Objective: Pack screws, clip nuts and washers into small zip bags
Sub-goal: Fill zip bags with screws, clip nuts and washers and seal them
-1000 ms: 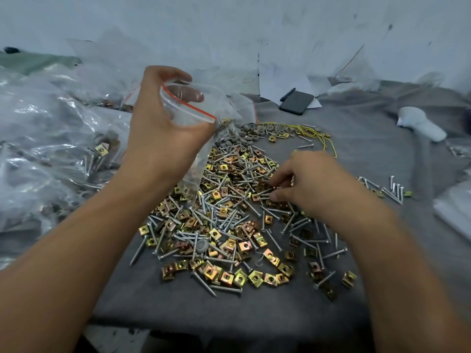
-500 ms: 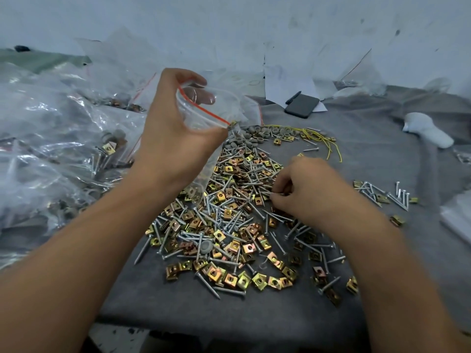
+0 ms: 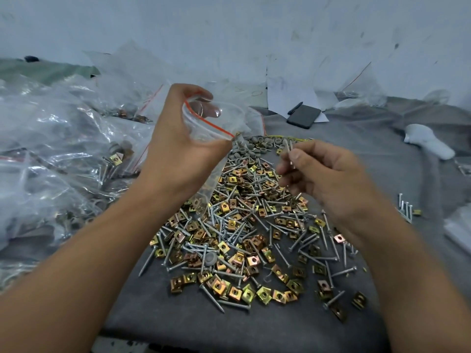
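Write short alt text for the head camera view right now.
The left hand holds a small zip bag open while the right hand pinches screws beside it, above a pile of screws and clip nuts on grey cloth.

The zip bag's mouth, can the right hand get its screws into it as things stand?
Probably yes. The left hand holds the zip bag with its mouth spread open, facing the right hand, which pinches screws just beside it. Nothing lies between them.
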`<state>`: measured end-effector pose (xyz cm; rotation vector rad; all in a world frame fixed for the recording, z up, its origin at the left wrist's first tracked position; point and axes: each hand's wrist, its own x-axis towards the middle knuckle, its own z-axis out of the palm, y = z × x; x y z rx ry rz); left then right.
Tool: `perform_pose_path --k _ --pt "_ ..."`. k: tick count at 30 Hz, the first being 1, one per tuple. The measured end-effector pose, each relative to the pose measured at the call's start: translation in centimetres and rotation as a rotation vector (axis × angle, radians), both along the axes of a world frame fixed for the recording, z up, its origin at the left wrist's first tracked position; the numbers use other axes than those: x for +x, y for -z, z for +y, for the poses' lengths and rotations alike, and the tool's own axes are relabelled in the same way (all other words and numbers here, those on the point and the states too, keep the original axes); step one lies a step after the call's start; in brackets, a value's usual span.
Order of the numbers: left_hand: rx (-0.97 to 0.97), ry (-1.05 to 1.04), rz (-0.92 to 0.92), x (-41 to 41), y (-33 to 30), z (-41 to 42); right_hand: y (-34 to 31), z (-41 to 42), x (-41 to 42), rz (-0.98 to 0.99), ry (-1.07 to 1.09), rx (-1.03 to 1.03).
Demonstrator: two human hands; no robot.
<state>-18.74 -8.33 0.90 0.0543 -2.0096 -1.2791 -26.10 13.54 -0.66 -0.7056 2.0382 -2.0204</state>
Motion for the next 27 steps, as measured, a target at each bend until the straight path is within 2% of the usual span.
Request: perform_pose_path --k 2,5,7,9,13,16,18,21,25,27 --pt "-0.013 0.009 -0.005 0.0 0.0 0.2 -0.4 -0.4 0.6 -0.094 -0.065 -0.164" --pt "-0.071 0.040 -0.037 0.0 0.1 0.4 -1.0 -0.8 1.2 -0.127 -0.124 -0.298" --pt "-0.118 0.064 -0.075 0.1 0.0 0.7 -1.2 -1.0 1.4 -0.100 -0.133 -0.334" --pt "-0.189 0.100 -0.114 0.3 -0.1 1.3 -1.5 -1.1 1.6 0.011 -0.082 -0.306" --pt "-0.309 0.164 -0.114 0.5 -0.1 2.3 -2.9 -0.8 2.0 0.358 0.107 -0.136" --pt "-0.351 0.159 -0.117 0.6 0.0 2.7 -3.9 -0.4 2.5 0.853 0.269 0.302" --pt "-0.370 0.155 -0.122 0.6 0.0 3.0 -4.3 -0.6 3.1 1.032 0.282 0.509" --pt "-0.367 0.162 -0.118 0.6 0.0 3.1 -4.2 -1.2 3.4 0.937 0.234 0.598" --pt "-0.243 0.138 -0.096 0.3 0.0 2.6 -4.2 -0.8 3.2 0.705 0.314 0.223" --pt "-0.155 0.089 -0.103 0.0 0.1 2.2 -3.5 0.0 2.0 0.678 0.348 0.349"
